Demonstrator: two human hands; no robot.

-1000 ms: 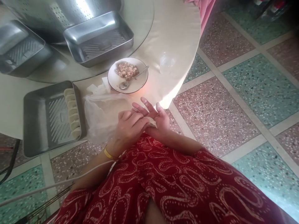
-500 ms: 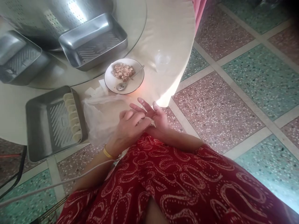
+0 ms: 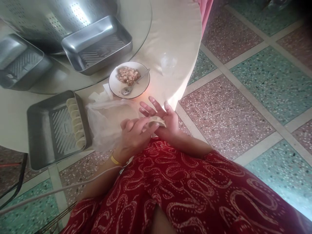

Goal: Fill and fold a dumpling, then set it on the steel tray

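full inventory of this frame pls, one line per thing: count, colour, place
dumpling: 1, pale, between both hands
dumplings in tray: about 6, pale, row along right side of near tray
near tray: 1, steel, table edge left
far trays: 2, steel, on glass turntable
plate of filling: 1, white, with spoon, table centre
plastic bag: 1, clear, beside left hand
cup: 1, clear, table right
left hand: pinching dumpling, yellow wristband
right hand: open under dumpling

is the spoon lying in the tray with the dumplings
No, the spoon rests on the white plate beside the filling, while the tray holds only a row of dumplings.
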